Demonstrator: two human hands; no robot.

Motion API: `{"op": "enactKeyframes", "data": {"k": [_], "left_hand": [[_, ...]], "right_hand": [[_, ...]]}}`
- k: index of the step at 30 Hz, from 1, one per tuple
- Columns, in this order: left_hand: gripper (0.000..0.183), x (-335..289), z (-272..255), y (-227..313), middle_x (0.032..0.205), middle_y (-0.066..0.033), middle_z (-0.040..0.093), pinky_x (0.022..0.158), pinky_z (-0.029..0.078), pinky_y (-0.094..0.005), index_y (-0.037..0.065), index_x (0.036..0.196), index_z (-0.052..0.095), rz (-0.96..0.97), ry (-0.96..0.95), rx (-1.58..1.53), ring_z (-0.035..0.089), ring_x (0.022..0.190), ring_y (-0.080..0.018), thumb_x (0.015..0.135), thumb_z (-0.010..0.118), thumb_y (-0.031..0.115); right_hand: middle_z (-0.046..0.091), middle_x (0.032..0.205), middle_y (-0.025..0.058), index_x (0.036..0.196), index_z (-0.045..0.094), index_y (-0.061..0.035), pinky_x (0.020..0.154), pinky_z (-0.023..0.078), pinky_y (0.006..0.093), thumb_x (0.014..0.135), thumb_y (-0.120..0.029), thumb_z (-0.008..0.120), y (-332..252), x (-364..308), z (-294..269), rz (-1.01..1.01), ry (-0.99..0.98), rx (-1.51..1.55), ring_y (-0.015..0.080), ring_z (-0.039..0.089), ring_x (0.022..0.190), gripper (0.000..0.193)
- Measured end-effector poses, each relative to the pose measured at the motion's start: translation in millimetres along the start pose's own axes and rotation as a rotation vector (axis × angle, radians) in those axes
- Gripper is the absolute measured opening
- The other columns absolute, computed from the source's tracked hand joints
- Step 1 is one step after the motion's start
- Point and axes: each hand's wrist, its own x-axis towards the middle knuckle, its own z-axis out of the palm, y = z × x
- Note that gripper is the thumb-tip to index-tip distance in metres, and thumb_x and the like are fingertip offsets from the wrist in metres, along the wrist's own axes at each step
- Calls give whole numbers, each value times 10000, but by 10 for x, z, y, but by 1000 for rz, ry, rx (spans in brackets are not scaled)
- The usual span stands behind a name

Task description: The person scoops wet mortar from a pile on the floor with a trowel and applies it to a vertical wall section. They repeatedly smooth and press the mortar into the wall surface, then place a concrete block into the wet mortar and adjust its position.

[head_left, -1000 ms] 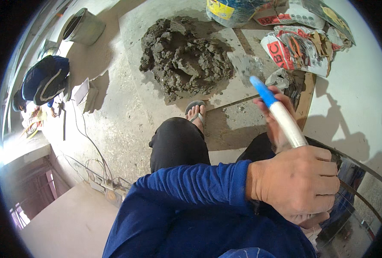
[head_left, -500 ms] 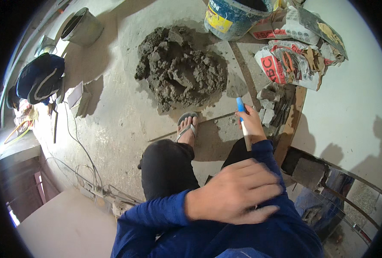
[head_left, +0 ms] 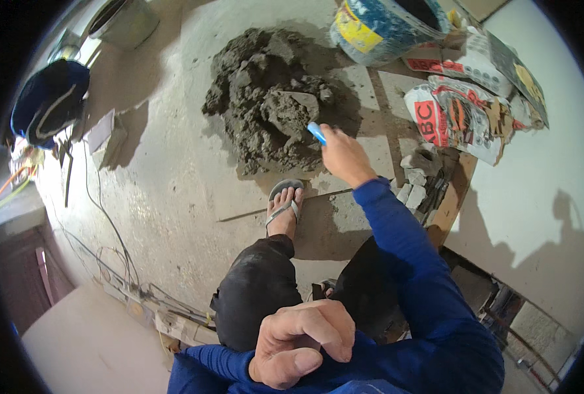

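My right hand (head_left: 346, 156) is wrapped round the blue handle of a trowel (head_left: 315, 133) and reaches to the right side of a heap of wet grey mortar (head_left: 246, 85). The trowel's blade lies in the mortar, mostly hidden by it. Close to my body, at the bottom of the view, my left hand (head_left: 302, 338) hangs with loosely bent fingers and the thumb apart. Nothing shows in it.
A blue bucket (head_left: 364, 33) stands behind the mortar on the right, beside torn cement bags (head_left: 446, 118). Broken rubble (head_left: 417, 174) lies by a wooden edge (head_left: 455, 197). Another bucket (head_left: 126, 26) is at the far left; cables (head_left: 111, 220) run along the floor. My sandalled foot (head_left: 283, 203) is near the heap.
My right hand has moved forward and left with the trowel, from beside the rubble to the mortar heap. My left hand has drawn back toward my body, its fingers more bent.
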Motion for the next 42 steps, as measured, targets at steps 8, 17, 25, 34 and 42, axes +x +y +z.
{"op": "enactKeyframes", "data": {"k": [8,17,25,34,42], "left_hand": [[282,-43,-72,5,819,-182,683,643,458,-375,-55,902,693,128,40,-83,611,708,-256,945,639,219],[262,-111,-145,26,827,-187,679,650,456,-387,-52,931,701,71,-63,-87,612,701,-256,937,651,205],[264,-156,-143,52,814,-177,684,652,454,-393,-28,927,711,83,5,-79,612,680,-253,944,654,229],[267,-12,-150,30,775,-143,661,629,456,-379,-5,879,678,145,16,-40,592,659,-230,980,637,239],[260,-56,-276,-20,802,-120,635,601,425,-355,-5,879,641,196,-179,-69,557,667,-204,1022,588,205]], "right_hand": [[655,830,70,1187,573,-31,725,554,412,1011,-247,663,-503,-629,502,426,-419,841,221,659,753,292],[614,725,48,927,605,-29,414,485,339,959,-170,705,-649,176,1250,407,-429,1117,142,594,519,176],[569,838,26,1235,545,5,455,418,233,1087,-226,570,-276,115,490,532,-641,1983,68,484,574,276],[576,755,67,953,586,-12,417,457,355,965,-159,684,-1403,184,864,520,-498,1570,178,567,511,176],[541,790,11,1084,506,-6,484,433,242,1060,-155,576,-909,1038,1080,549,-665,2214,70,492,564,167]]}}
